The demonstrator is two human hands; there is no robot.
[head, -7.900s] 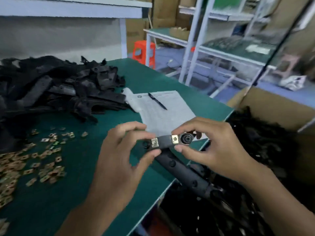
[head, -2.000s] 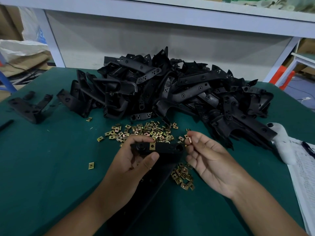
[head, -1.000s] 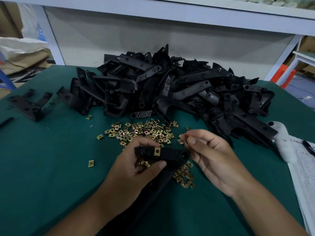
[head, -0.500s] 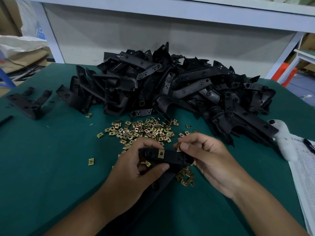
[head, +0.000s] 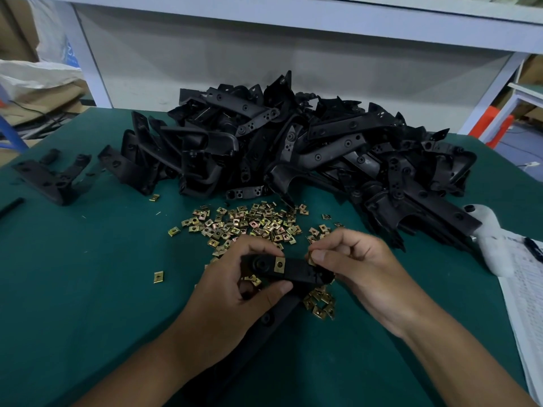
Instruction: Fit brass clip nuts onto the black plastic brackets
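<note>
Here the left hand (head: 235,292) grips the bracket (head: 293,270) while the right hand (head: 361,268) pinches a clip nut (head: 311,259) at its edge.

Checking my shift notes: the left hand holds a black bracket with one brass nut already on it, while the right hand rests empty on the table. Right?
Not quite. In the head view the right hand pinches a second brass nut at the bracket. The left hand and fitted nut are as you say.

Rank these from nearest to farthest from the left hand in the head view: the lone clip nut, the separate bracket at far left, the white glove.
From the left hand:
1. Lone clip nut, just to its left.
2. White glove, right, beside the paper.
3. Separate bracket, far left, back.
</note>
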